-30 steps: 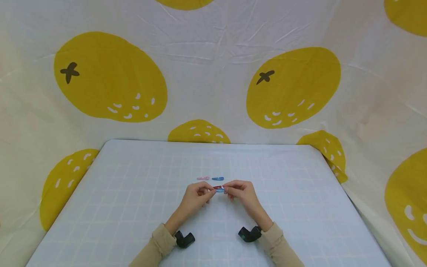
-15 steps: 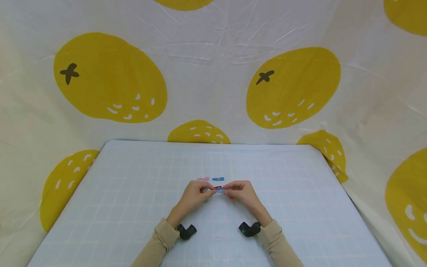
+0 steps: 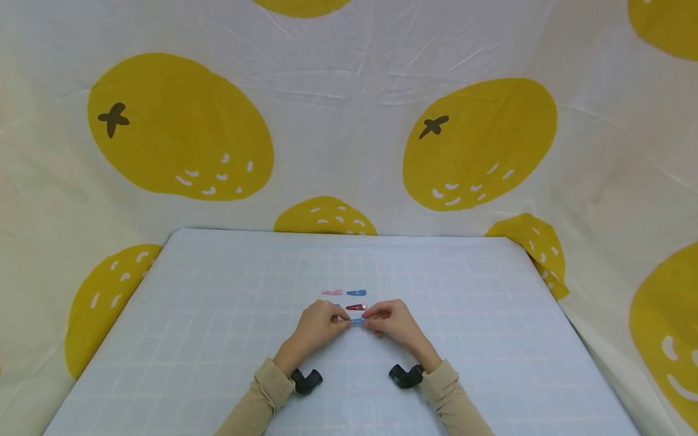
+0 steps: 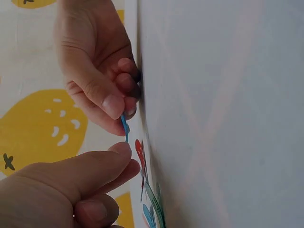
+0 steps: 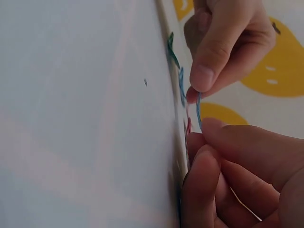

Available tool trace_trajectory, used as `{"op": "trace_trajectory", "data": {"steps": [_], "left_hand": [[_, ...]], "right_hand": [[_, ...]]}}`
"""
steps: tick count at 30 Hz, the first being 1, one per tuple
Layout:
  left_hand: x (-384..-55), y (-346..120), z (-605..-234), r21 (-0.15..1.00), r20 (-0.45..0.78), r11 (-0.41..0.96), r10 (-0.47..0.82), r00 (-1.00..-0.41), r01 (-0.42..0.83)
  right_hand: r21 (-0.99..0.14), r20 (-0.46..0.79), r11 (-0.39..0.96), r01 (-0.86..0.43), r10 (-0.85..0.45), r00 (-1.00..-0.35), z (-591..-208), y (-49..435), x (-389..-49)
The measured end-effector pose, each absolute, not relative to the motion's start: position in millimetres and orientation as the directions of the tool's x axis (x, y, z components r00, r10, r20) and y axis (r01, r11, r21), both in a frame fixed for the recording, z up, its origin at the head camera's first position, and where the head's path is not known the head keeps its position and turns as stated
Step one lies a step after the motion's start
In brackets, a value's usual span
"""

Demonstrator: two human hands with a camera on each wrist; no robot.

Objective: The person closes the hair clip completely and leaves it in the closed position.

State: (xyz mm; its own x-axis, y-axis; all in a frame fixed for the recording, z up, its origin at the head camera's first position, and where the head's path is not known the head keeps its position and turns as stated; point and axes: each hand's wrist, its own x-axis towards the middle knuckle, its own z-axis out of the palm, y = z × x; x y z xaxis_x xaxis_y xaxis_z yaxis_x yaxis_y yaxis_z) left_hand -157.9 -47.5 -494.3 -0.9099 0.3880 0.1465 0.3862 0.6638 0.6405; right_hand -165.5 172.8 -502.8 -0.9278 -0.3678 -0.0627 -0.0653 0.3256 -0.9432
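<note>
A light blue snap hair clip [image 3: 357, 321] spans the gap between both hands, clear of the table in the wrist views. My left hand [image 3: 318, 326] pinches one end between thumb and index finger. The other end is pinched the same way by my right hand [image 3: 397, 324]; in the right wrist view the thin clip [image 5: 199, 110] looks slightly bowed. Just beyond the hands a dark red hair clip [image 3: 357, 307] lies on the table. Behind it are a pink clip [image 3: 332, 292] and a darker blue clip [image 3: 357, 293]. My left fingers partly hide a bluish clip [image 3: 337, 306].
A pale blue gridded cloth covers the table [image 3: 218, 351]. Past its far edge hangs a white curtain [image 3: 338, 151] printed with yellow fruit. A green hair clip [image 5: 172, 51] appears at the tabletop in the right wrist view. Black wrist cameras [image 3: 307, 382] sit at both cuffs.
Both hands have drawn the light blue clip slightly toward the person, off the red clip it overlapped. The red clip now shows whole. The pink and darker blue clips have stayed put.
</note>
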Motion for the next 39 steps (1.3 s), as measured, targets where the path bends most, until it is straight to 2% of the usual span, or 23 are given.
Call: {"op": "trace_trajectory", "data": {"steps": [12,22,29,35,39], "left_hand": [[-154.8,-45.2,-493.6,0.5,0.173,0.74,0.423,-0.889,0.449],[-153.0,-43.0,-489.8,0.413,0.189,0.772,0.447,-0.874,0.484],[-153.6,-44.7,-490.5,0.411,0.19,0.771,0.45,-0.873,0.486],[-155.7,-46.2,-493.6,0.413,0.213,0.762,0.451,-0.867,0.498],[-156.3,-44.9,-494.0,0.416,0.2,0.759,0.462,-0.864,0.502]], "right_hand": [[-0.896,-0.023,0.423,-0.135,-0.348,-0.937,-505.0,170.7,-161.4],[-0.881,0.011,0.44,-0.172,-0.344,-0.939,-502.7,167.8,-158.5],[-0.886,0.014,0.427,-0.183,-0.37,-0.929,-478.5,161.4,-150.7],[-0.886,0.023,0.423,-0.188,-0.365,-0.931,-504.2,167.1,-162.7],[-0.888,0.007,0.424,-0.176,-0.371,-0.929,-506.0,170.1,-163.2]]}}
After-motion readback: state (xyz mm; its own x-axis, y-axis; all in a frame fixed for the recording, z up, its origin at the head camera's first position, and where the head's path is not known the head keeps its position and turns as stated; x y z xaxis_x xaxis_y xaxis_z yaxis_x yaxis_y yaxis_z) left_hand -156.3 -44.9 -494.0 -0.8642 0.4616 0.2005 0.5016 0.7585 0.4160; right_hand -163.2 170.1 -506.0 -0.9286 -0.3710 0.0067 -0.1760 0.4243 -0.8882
